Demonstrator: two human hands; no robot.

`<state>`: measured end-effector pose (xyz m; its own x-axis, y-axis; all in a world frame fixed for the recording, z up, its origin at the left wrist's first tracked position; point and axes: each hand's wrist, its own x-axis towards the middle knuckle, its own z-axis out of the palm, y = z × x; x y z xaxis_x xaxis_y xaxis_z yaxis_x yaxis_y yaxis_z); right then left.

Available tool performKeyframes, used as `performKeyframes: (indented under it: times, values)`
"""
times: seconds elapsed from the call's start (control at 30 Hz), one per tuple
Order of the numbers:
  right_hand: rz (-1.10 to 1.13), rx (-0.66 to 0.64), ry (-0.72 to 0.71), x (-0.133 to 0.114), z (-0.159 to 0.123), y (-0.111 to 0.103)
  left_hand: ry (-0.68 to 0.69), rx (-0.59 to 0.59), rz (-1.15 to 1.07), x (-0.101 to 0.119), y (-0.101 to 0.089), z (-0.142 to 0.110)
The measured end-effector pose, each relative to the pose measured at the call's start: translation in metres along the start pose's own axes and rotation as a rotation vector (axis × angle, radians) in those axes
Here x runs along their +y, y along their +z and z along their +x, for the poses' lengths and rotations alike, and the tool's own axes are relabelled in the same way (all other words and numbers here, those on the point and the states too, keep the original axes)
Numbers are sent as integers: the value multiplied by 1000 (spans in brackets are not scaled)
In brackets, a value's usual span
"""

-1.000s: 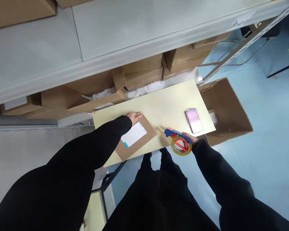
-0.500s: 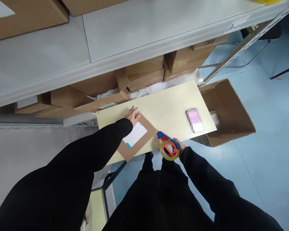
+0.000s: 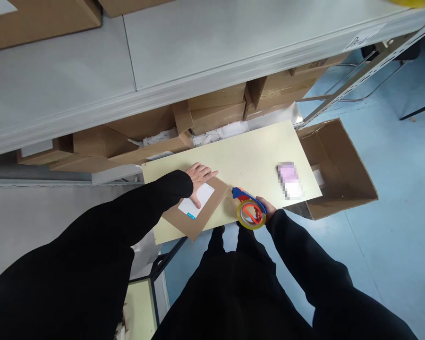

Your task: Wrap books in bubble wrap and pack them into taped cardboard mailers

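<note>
A flat brown cardboard parcel [image 3: 205, 215] with a white label [image 3: 197, 204] lies at the near left of a pale yellow table [image 3: 248, 158]. My left hand [image 3: 200, 178] lies flat on the parcel, fingers spread over its top and the label. My right hand [image 3: 265, 208] grips a tape dispenser [image 3: 250, 211], blue and red with a yellowish roll of tape. The dispenser's front end touches the parcel's right corner at the table's near edge.
A small pink and white object [image 3: 289, 179] lies on the table's right part. An open cardboard box [image 3: 336, 170] stands on the blue floor to the right. Several cardboard boxes [image 3: 212, 108] sit under a grey shelf [image 3: 198, 52] behind the table.
My left hand slid from the parcel's far corner onto its label, fingers spreading. The tape dispenser moved left from mid-table to the parcel's right corner.
</note>
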<state>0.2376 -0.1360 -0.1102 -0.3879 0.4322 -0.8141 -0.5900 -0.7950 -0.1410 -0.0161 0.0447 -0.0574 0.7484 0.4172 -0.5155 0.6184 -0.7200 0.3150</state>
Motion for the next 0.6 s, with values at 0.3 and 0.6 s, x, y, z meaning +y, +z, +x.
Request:
performKeyframes:
  times: [0.3,0.6]
  values:
    - [-215,46,-92,-83,79,82,-471,172,53,-43,1,-49]
    - [-151,-33,-21,-59,70,68,-521,182,-33,-46,4,-55]
